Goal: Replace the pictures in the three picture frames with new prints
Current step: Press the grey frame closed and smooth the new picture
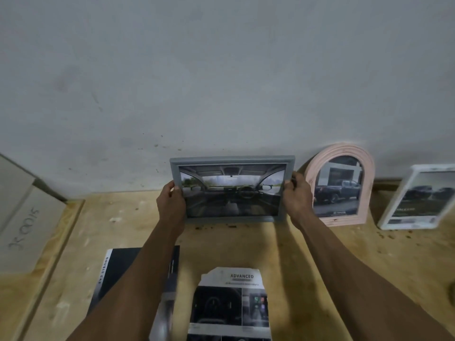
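Observation:
A grey rectangular picture frame [232, 160] with a print of a car interior stands upright at the back of the wooden table, against the wall. My left hand [171, 203] grips its left edge and my right hand [296, 195] grips its right edge. To its right leans a pink arched frame [341, 148] with a picture of a pickup truck. Further right, a white frame [391, 212] leans tilted, cut off by the image edge. A torn printed page [230, 303] headed "ADVANCED" lies near me on the table, and a dark brochure [118, 267] lies partly under my left forearm.
The plywood table [320, 279] carries small crumbs of debris near the frames. Pale cardboard boxes [22, 217] lean at the far left. A grey plastered wall [221, 82] rises directly behind the frames.

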`<state>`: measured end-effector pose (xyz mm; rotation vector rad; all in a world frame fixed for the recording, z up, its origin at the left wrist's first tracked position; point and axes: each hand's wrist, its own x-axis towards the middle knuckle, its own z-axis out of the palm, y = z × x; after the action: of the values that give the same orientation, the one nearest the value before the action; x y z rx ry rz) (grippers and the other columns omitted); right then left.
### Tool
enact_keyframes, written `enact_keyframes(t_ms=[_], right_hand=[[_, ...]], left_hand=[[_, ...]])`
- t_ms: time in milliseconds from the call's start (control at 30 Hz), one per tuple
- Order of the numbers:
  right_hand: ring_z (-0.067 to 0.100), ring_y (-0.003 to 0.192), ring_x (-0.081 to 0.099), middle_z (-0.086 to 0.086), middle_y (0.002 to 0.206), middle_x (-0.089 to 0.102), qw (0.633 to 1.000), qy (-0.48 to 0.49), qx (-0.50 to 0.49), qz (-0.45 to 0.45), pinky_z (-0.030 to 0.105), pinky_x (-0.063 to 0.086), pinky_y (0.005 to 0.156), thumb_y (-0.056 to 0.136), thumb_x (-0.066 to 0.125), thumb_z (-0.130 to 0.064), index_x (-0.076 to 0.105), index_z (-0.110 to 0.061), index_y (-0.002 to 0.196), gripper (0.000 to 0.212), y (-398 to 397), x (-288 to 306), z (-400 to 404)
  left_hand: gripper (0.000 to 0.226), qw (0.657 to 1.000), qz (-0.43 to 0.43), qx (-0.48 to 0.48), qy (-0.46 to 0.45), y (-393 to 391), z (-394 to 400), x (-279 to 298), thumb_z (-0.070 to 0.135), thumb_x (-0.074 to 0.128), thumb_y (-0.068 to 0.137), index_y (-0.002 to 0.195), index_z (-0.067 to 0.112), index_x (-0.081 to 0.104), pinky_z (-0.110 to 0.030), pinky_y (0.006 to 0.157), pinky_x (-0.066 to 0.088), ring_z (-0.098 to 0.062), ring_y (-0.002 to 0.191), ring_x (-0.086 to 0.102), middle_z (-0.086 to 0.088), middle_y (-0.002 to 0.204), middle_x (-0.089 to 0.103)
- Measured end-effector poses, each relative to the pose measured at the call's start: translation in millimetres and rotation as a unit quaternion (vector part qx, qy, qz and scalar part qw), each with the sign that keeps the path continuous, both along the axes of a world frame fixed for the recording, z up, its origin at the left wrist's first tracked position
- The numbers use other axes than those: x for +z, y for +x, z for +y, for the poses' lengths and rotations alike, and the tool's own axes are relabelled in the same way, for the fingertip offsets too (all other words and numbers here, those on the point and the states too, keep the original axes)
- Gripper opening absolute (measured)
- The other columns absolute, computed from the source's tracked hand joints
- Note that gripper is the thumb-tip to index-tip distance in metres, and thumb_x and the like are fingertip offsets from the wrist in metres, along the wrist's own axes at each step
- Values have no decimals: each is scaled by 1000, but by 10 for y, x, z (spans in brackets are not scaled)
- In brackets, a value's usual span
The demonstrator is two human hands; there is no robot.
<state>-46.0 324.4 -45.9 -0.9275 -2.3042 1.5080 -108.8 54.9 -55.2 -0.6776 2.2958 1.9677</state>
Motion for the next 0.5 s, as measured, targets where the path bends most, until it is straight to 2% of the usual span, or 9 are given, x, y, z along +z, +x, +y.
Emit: enact_keyframes(t_ms=[167,300,400,500], right_hand=[[27,99,57,10,116,61,1000,-15,-4,-3,36,48,87,103,40,-18,47,-14,135,33,-110,3,47],[30,106,57,12,123,61,1000,-6,-6,1,49,48,97,103,41,-20,48,-15,135,33,-174,-34,50],[29,106,57,10,123,60,1000,-11,-7,-3,50,48,98,103,40,-20,47,-16,136,34,-202,-72,58],[29,107,57,10,124,60,1000,-12,-13,-2,49,48,99,103,40,-19,47,-16,138,35,-223,-78,58]], left_hand=[[32,1000,4,4,13,-99,52,-95,18,44,100,125,18,63,-47,88,54,-26,103,60,-8,116,65],[30,1000,-2,12,22,-141,90,-180,16,43,101,124,19,62,-44,91,55,-25,104,60,-5,114,64],[32,999,-4,20,27,-183,121,-221,14,42,102,127,20,61,-40,90,55,-24,103,59,-5,113,63],[34,1000,-5,24,13,-246,134,-244,15,42,102,130,19,61,-37,81,52,-22,97,59,-5,113,64]])
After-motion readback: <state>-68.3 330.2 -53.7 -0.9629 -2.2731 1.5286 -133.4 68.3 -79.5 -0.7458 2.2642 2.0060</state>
